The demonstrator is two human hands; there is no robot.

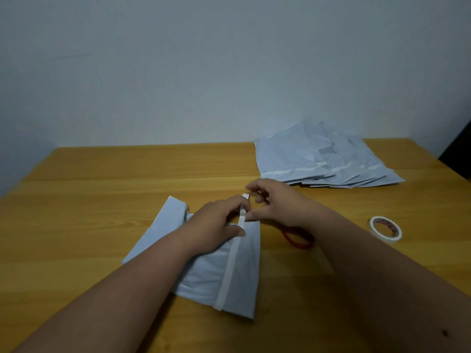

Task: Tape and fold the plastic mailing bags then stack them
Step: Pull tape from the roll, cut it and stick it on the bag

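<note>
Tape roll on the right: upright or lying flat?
Lying flat. The tape roll rests on its side on the table, its round opening facing up, apart from both hands.

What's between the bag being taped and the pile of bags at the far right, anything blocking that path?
Nothing visible. The bag lies under both hands; the tabletop between it and the pile shows bare wood. The red scissors and tape roll sit to the right, off that line.
</note>
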